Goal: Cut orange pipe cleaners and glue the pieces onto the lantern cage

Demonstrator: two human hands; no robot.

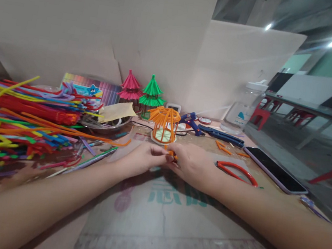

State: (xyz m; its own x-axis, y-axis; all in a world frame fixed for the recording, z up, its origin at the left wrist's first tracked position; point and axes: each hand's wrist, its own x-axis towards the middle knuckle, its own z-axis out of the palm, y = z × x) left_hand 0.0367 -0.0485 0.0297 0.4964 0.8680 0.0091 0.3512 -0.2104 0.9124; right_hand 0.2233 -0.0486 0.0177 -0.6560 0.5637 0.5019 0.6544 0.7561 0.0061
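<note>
My left hand and my right hand meet near the middle of the table, fingertips pinched together. Between them shows a short piece of orange pipe cleaner, partly hidden by the fingers. Just beyond the hands stands a small orange pavilion with a sloping roof, thin posts and a round pale base. Behind it are a pink tiered-roof model and a green one. To the right of my right hand lie red-handled pliers.
Many coloured pipe cleaners cover the left side, beside a metal bowl and a marker set. Right and behind are a blue glue gun, a dark blue tool, cut orange pieces, a phone and a bottle.
</note>
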